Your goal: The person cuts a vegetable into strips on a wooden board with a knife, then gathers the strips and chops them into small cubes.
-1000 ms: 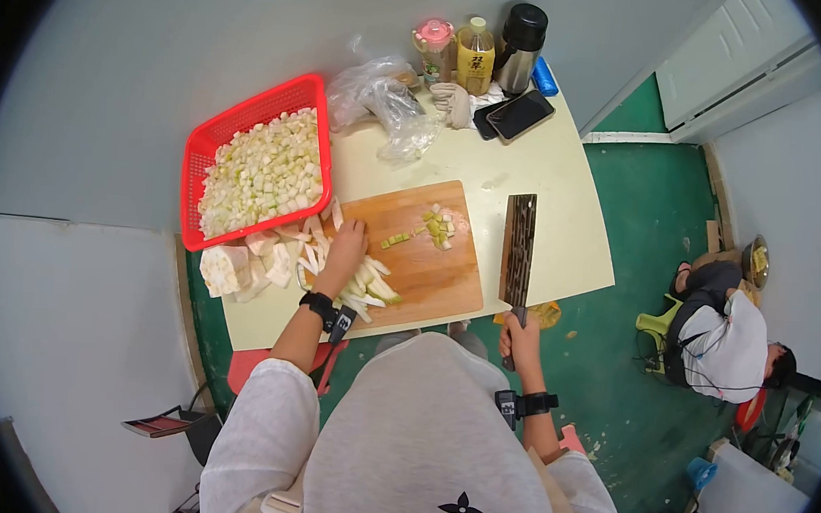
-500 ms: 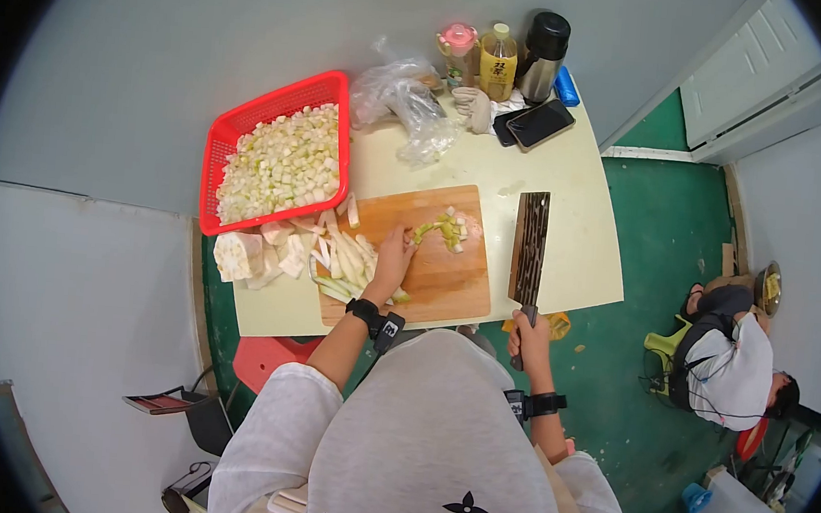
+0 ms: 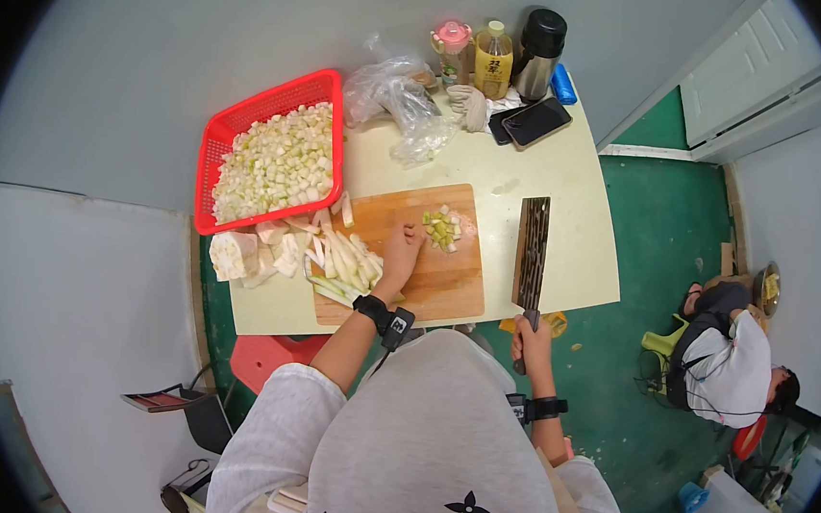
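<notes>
My right hand [image 3: 531,343] grips the handle of a cleaver [image 3: 532,252] to the right of the wooden cutting board [image 3: 446,293]; the dark, streaked blade points away from me over the table. On the board, my left hand [image 3: 401,254] is curled, its fingers drawn together with nothing seen in them. Just right of its fingertips, and apart from them, lies a small heap of pale green diced pieces [image 3: 443,228]. Long pale vegetable strips [image 3: 343,261] are piled on its left. Larger white chunks [image 3: 234,256] lie beyond the board's left edge.
A red plastic basket [image 3: 338,154] full of diced pieces stands at the back left. Along the far side are a plastic bag [image 3: 399,101], a yellow-labelled bottle [image 3: 493,62], a thermos [image 3: 540,56] and phones [image 3: 537,123]. Another person [image 3: 730,364] sits low at the right.
My left hand has come away from the diced pieces, which now sit in a tighter heap. The cleaver stays in my right hand, nearly unmoved. The view has shifted slightly.
</notes>
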The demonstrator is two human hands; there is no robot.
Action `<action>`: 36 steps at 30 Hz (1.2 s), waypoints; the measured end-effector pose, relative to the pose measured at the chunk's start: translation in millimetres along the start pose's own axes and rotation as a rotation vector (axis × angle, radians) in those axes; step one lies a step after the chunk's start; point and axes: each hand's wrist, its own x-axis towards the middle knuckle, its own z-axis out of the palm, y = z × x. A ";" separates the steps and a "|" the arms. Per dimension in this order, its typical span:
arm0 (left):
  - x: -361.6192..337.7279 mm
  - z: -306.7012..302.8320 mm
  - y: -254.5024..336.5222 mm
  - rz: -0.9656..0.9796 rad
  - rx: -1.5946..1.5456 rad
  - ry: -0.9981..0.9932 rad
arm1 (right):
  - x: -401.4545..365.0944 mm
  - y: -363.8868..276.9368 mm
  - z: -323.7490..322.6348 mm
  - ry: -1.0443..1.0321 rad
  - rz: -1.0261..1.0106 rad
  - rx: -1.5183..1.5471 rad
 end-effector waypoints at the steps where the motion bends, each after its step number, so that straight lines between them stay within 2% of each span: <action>1: 4.2 -3.6 -3.2 -0.001 0.004 0.004 | 1.5 -0.2 0.7 -0.002 -0.002 -0.017; 4: 17.4 -10.7 -9.5 0.057 0.076 0.019 | 5.9 -0.8 4.8 -0.026 -0.010 -0.017; 6: 22.5 -5.6 -6.2 0.080 0.266 -0.154 | 7.7 -2.4 8.7 -0.036 -0.007 -0.032; 9: 17.7 -9.8 -1.3 0.083 0.187 -0.206 | 8.3 -6.3 17.0 -0.057 -0.010 -0.069; 12: 18.7 -49.2 -0.1 0.081 0.212 -0.151 | 9.6 -8.6 26.5 -0.084 -0.017 -0.115; 15: 24.1 -104.9 -20.5 0.118 0.077 -0.148 | 10.4 -7.4 35.6 -0.105 -0.025 -0.152; 17: 21.0 -142.9 -15.5 0.024 0.288 -0.157 | 12.2 -6.7 42.5 -0.123 -0.030 -0.166; 18: 18.5 -153.6 -16.9 0.020 0.290 -0.151 | 12.8 -6.6 46.0 -0.137 -0.034 -0.179; 20: 10.9 -168.0 -19.2 0.139 0.386 -0.161 | 13.5 -5.8 53.3 -0.151 -0.036 -0.195; 21: 5.5 -166.4 -18.0 0.270 0.400 -0.136 | 14.2 -5.1 57.3 -0.156 -0.026 -0.208; 22: 4.5 -161.2 -19.3 0.269 0.399 -0.137 | 14.5 -4.3 60.9 -0.159 -0.017 -0.222; 24: 3.7 -147.9 -21.5 0.559 0.546 -0.322 | 13.9 -2.1 69.8 -0.158 -0.035 -0.254; 28: 0.4 -121.3 -23.5 0.686 0.708 -0.466 | 10.1 2.0 82.5 -0.146 -0.110 -0.360; 31: 5.1 -115.4 -26.7 0.701 0.784 -0.485 | 3.4 1.0 89.7 -0.135 -0.167 -0.333; 36: 15.8 -116.9 -31.7 0.809 0.785 -0.513 | -6.4 -8.4 97.1 -0.082 -0.136 -0.354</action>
